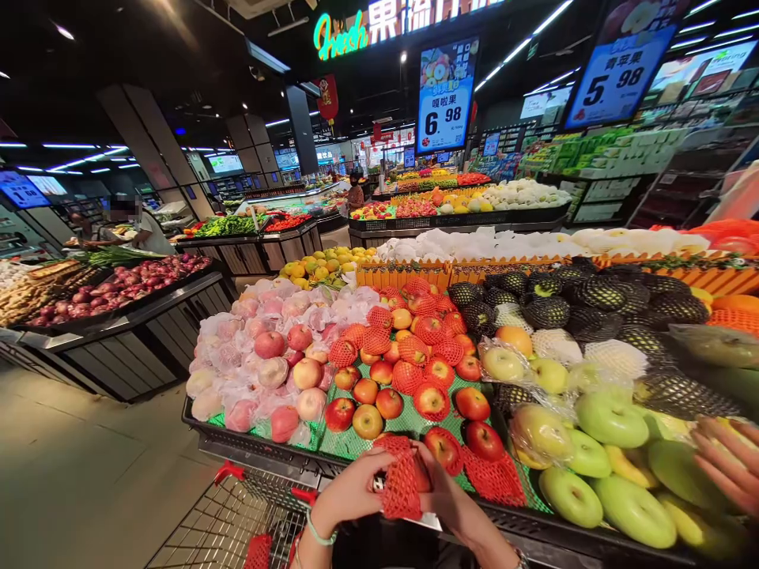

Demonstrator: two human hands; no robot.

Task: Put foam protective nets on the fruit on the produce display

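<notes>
At the front edge of the apple display, my left hand (356,487) and my right hand (447,494) are closed around an apple in a red foam net (400,480). The net hides most of the fruit; a dark red strip of it shows beside my right fingers. Just beyond lie loose red apples (473,403), more apples in red nets (431,401), and a green liner (456,385). A flattened red foam net (493,478) rests right of my right hand.
Below left stands a wire shopping cart (205,518) with a red net (258,551) inside. Pink wrapped apples (285,423) fill the left side. Green fruit (610,419) and black-netted fruit (545,310) lie right. Another person's hand (726,458) reaches over the green fruit.
</notes>
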